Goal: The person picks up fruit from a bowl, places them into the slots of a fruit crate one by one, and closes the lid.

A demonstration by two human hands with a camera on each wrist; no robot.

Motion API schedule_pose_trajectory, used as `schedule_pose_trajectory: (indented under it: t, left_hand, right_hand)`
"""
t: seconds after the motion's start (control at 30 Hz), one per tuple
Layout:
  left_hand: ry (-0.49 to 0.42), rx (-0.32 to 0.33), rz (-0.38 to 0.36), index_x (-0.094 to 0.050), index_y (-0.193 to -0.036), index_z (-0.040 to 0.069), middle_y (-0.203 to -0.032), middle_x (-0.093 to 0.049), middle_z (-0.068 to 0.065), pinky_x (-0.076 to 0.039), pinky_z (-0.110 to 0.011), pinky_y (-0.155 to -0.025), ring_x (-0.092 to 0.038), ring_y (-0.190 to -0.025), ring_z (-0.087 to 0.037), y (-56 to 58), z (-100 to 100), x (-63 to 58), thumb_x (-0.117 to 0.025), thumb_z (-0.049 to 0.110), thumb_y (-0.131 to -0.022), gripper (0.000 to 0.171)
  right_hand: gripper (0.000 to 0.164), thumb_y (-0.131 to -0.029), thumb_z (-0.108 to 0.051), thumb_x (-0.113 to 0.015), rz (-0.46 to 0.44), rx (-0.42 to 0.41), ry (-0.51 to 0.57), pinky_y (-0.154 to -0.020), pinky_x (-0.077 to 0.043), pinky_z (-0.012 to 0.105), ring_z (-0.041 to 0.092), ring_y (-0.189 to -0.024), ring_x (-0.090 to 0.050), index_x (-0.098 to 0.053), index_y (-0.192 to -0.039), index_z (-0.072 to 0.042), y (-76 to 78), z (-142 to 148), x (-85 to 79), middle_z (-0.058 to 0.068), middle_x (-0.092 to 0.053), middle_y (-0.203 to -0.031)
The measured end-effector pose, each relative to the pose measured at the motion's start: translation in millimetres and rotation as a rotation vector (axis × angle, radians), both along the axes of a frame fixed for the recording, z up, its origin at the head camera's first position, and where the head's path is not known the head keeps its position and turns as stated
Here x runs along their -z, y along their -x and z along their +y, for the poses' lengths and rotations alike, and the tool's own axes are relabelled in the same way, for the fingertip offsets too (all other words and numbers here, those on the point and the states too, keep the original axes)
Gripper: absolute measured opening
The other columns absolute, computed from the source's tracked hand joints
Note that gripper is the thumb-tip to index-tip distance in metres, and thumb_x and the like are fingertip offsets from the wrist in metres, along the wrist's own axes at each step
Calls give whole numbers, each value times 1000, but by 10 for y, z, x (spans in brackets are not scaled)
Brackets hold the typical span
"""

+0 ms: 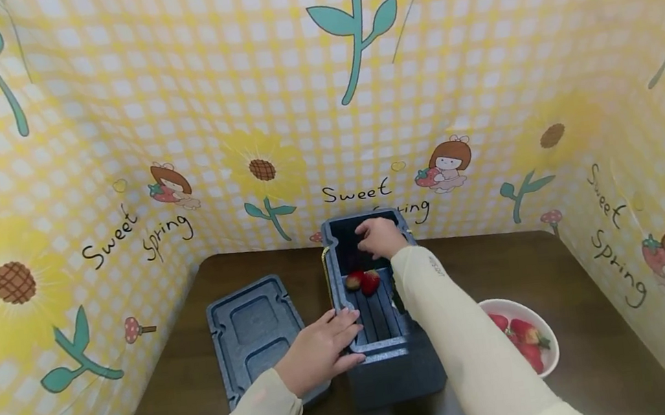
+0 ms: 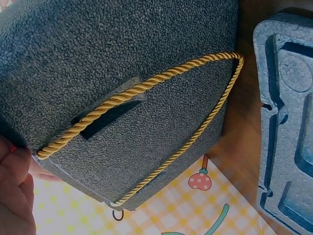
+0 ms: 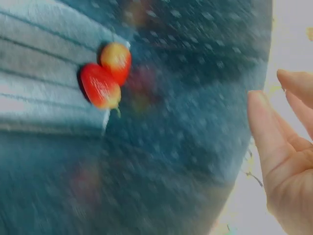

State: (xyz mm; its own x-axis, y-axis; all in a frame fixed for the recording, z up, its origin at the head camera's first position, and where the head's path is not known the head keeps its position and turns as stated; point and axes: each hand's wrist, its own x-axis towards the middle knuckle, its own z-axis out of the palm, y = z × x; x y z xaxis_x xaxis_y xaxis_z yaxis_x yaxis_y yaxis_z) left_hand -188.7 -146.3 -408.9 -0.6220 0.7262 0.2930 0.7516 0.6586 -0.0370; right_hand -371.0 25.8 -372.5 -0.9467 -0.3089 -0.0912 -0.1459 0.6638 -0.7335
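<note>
A dark grey foam box (image 1: 393, 374) stands uncovered in the head view. Inside, towards its far end, two strawberries (image 1: 364, 282) lie side by side on the ribbed floor, seen closer as red and pale-yellow strawberries (image 3: 100, 85) in the right wrist view. My left hand (image 1: 319, 349) rests on the near left corner of the rim, fingers laid over the edge. Above the box's far part is my right hand (image 1: 381, 237); its thumb and finger (image 3: 266, 127) stand apart with nothing between them. A twisted gold cord (image 2: 161, 76) hangs along the box's side.
The matching foam lid (image 1: 253, 321) lies left of the box on the brown table (image 1: 169, 400). To the right, partly behind my right sleeve, sits a white bowl (image 1: 550, 347) with several strawberries (image 1: 525, 332). Yellow checked cloth (image 1: 270, 104) walls the table in.
</note>
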Motion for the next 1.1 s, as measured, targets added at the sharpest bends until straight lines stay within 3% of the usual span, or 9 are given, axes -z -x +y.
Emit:
schedule_pose_trajectory:
  t: [0.23,0.4,0.63,0.77,0.93,1.1]
  left_hand:
    - [13,-7,-1,-65,-121,0,-130,-59,-14,-40,-41,-103,-54,-122,-23,13,8,27,-62,37,-91,47]
    - [13,-15,-24,-65,-121,0,-131,-58,-15,-40,-42,-103,-54,-123,-25,4,4,30,-62,36,-92,48]
    - [-24,-8,-34,-64,-122,-1,-131,-57,-16,-38,-43,-104,-52,-125,-26,54,23,15,-61,38,-92,49]
    - [-41,-13,-32,-65,-121,-2,-130,-58,-17,-39,-44,-103,-53,-124,-27,56,12,-6,-62,36,-91,48]
    - [-35,-19,-41,-65,-121,-2,-131,-58,-17,-39,-44,-104,-53,-124,-27,41,13,-10,-63,35,-91,48]
    - [-34,-10,-47,-64,-122,-1,-131,-57,-16,-38,-44,-104,-52,-124,-27,30,42,-13,-63,35,-91,48]
  right_hand:
    - [37,-92,-20,-64,19,34,83,-63,-56,32,28,-84,-64,-61,-125,-2,-96,367,-223,15,-66,-105]
    - [42,-91,-13,-62,-8,10,101,-64,-56,36,30,-83,-63,-56,-129,2,-144,708,-303,22,-62,-115]
    - [44,-88,-5,-62,-22,-48,64,-61,-56,37,28,-75,-63,-51,-128,10,-197,1336,-295,30,-62,-111]
    - [47,-86,-6,-64,-42,-71,25,-65,-56,40,31,-82,-64,-50,-128,10,-281,1679,-179,30,-61,-113]
    - [47,-78,-5,-68,-3,-130,-86,-70,-54,39,30,-86,-64,-55,-121,11,-470,2034,124,19,-67,-95]
    - [50,-75,-4,-70,-110,-99,-128,-67,-54,45,29,-85,-62,-55,-120,11,-689,2286,369,17,-65,-94]
